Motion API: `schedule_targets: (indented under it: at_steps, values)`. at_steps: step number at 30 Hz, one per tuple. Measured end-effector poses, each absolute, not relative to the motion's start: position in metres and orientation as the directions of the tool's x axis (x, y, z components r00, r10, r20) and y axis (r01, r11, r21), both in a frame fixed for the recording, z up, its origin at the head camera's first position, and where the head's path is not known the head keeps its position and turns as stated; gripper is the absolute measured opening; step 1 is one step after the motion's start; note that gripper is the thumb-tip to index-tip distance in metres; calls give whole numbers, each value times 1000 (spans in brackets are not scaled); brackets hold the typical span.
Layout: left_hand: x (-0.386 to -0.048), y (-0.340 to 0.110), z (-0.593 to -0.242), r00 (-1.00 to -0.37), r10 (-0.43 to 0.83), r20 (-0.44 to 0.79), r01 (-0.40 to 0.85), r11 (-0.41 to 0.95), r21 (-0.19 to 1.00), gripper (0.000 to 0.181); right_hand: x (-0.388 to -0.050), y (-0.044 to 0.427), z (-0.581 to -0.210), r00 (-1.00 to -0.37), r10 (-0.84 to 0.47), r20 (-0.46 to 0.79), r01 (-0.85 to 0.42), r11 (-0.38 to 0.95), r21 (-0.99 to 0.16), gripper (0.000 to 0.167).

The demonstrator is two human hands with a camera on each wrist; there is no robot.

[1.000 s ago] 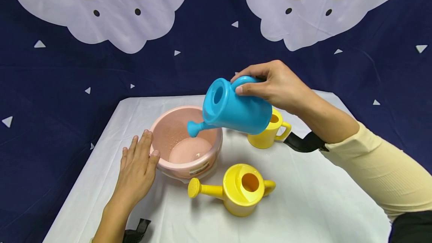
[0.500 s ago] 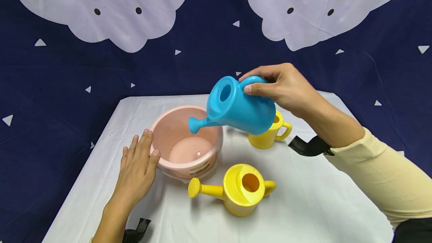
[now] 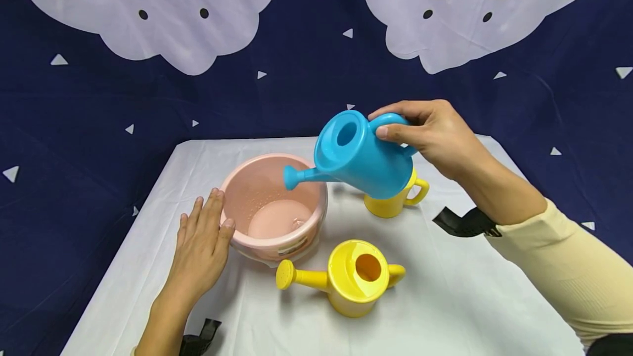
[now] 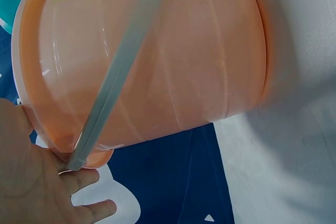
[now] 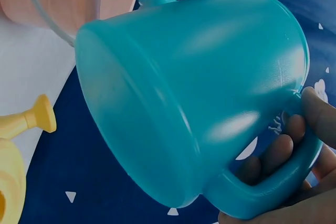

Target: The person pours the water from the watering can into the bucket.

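Note:
My right hand [image 3: 435,136] grips the handle of a blue watering can [image 3: 368,161], its fingers curled round the loop in the right wrist view. The can hangs in the air, tilted, with its spout head over the right part of a pink bucket [image 3: 274,243]. A little water shows on the bucket's floor, and droplets cling to its inner wall. My left hand [image 3: 200,240], fingers straight, rests against the bucket's left rim. In the left wrist view the bucket's pale bail handle [image 4: 118,72] hangs down across its side, close to those fingers.
A yellow watering can [image 3: 356,279] stands in front of the bucket, spout to the left. Another yellow watering can [image 3: 388,205] stands behind, partly hidden by the blue one. A white cloth [image 3: 445,301] covers the table; a dark blue cloud-print backdrop [image 3: 316,26] hangs behind.
My right hand has moved right and slightly down with the blue watering can, which has tipped back closer to level. Its spout has drawn right over the bucket. My left hand has stayed put.

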State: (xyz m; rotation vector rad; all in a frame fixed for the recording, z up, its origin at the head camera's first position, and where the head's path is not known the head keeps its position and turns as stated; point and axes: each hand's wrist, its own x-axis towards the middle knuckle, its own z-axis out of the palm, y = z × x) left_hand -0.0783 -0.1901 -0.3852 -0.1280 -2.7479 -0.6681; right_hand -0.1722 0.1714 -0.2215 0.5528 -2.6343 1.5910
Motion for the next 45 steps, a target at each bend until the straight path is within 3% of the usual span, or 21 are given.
schedule_targets:
  at_steps: [14,23,34,45]
  values:
    - [-79,-190,-387,-945,13,327,162,887,433,56,-169,193,-238,-953,-205,223,-290,412,-864,35]
    - [-79,-191,-387,-946,15,323,162,887,433,56,-168,207,-256,-940,-206,274,-311,182,-933,32]
    - [-79,-191,-387,-943,19,331,169,887,430,56,-163,221,-276,-941,-165,294,-301,14,-954,29]
    - [-79,-190,-388,-942,17,334,171,883,438,56,-161,234,-293,-897,-204,394,-373,-131,-918,29]
